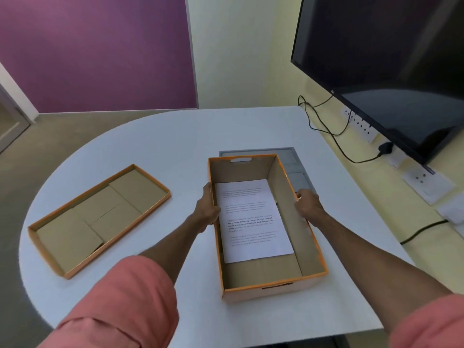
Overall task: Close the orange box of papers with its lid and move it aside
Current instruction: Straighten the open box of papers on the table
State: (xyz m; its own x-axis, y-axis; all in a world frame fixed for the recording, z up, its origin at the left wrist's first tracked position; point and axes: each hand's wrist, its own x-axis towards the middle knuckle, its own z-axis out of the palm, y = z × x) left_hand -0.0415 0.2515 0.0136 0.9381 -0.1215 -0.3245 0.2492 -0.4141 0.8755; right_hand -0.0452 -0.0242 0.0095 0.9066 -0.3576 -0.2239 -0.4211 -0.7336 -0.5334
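Orange box [296, 288], open, papers [251, 219] inside; L hand [208, 209] & R hand [307, 205] gripping its sides; lid [98, 219] apart, left on table [163, 136]

Orange-rimmed brown box [311, 247], white printed paper [251, 222], white table [160, 141], pink sleeves [130, 297].

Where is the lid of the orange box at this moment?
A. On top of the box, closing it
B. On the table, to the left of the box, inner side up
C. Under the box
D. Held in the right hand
B: the lid lies inner side up on the table, left of the open orange box, which both hands grip by its long sides.
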